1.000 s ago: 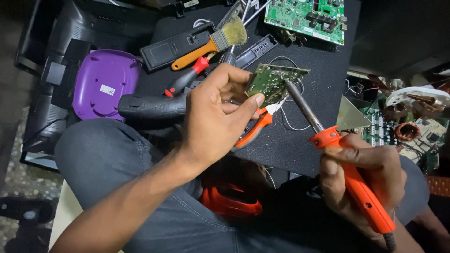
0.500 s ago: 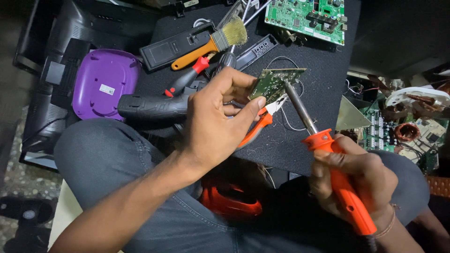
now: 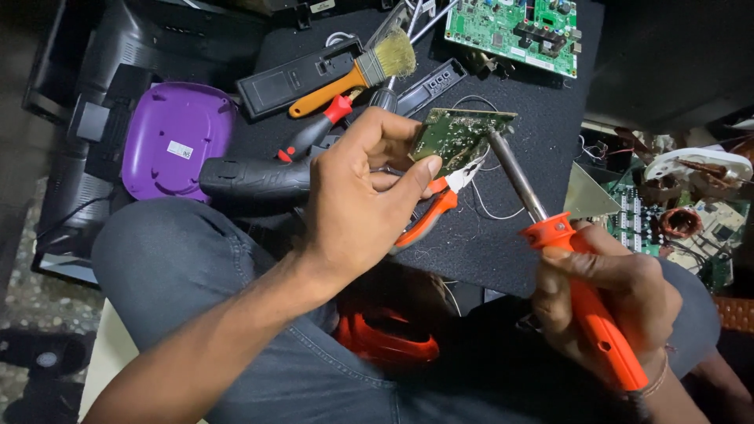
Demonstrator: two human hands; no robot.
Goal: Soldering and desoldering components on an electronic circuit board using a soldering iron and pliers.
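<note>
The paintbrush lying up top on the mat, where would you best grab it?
By its orange handle, from the lower left. The paintbrush lies flat and slanted, bristles up right, and the handle's free end points down left over a black casing. It lies beyond the left hand, which holds a small board.

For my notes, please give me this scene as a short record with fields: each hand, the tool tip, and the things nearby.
left hand: holds small green circuit board by its edge
right hand: grips orange soldering iron
iron tip: at the board's right edge
nearby: paintbrush, orange pliers, purple lid, large green board
surface: black mat
</note>
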